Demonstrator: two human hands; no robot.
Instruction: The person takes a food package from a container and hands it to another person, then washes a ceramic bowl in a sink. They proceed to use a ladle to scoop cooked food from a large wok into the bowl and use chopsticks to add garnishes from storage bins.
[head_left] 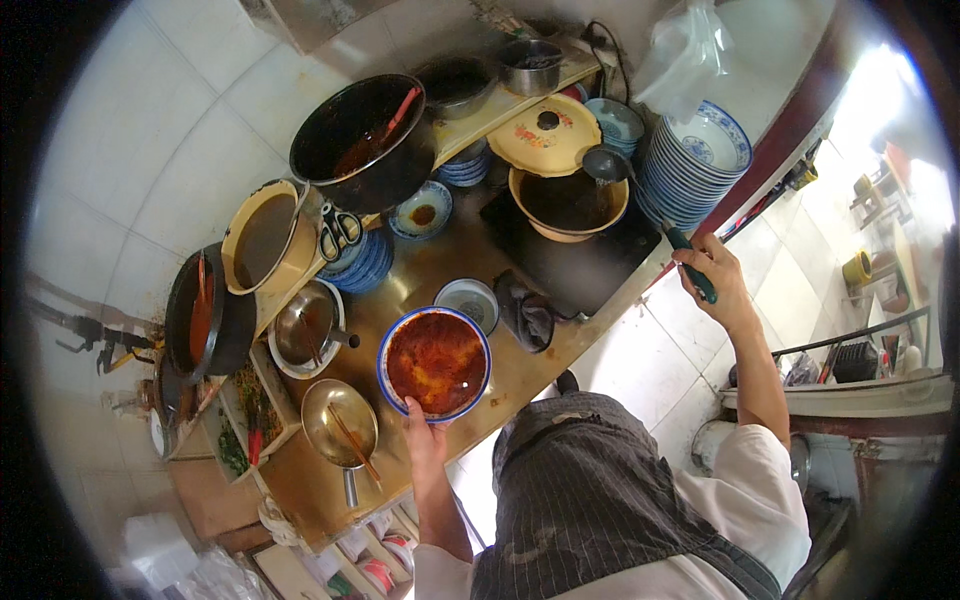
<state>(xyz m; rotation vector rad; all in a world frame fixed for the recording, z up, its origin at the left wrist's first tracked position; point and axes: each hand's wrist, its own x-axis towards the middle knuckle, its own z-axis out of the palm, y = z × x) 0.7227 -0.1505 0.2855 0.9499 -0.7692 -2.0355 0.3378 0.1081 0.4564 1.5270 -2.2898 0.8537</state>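
My left hand (424,432) supports a blue-rimmed bowl (436,364) filled with red, oily broth, its fingers at the near rim. In my right hand (722,278) is the green handle of a ladle (606,164). The ladle's dark scoop hangs over the far right edge of a yellow enamel pot (566,232) that holds dark liquid. A cream, flowered lid (541,134) with a black knob leans at the back of that pot, covering part of it. The pot stands on a black cooktop (590,276).
A tall stack of blue-patterned bowls (690,165) stands right of the pot. Near my bowl are a small dish (466,300) and a dark cloth (524,315). Leftward are a metal pan (338,412) with chopsticks, a beige pot (262,240), scissors (338,232) and a large black pot (365,150).
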